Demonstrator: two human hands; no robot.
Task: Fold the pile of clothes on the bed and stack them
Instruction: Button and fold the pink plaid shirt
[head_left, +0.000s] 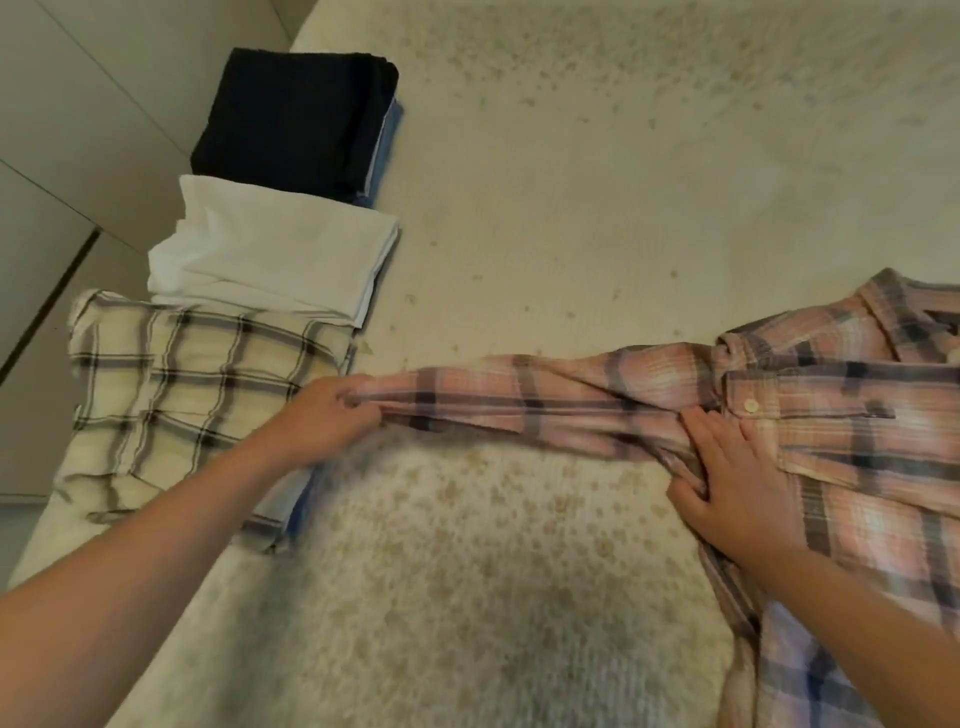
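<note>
L hand (324, 410) pinches sleeve (519, 400) end of pink plaid shirt (852, 431) | R hand (737, 467) flat, fingers spread, presses shirt at armpit | on bed (571, 182)

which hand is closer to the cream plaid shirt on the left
Left. The left hand grips the pink sleeve right beside the cream plaid shirt; the right hand presses farther right.

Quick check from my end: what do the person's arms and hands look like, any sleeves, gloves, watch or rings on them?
Both forearms are bare as far as the picture shows, with no sleeve in view. The left hand and the right hand wear no gloves. No watch, bracelet or ring shows on either, though the picture is somewhat blurred, so a thin ring could be missed.
</note>
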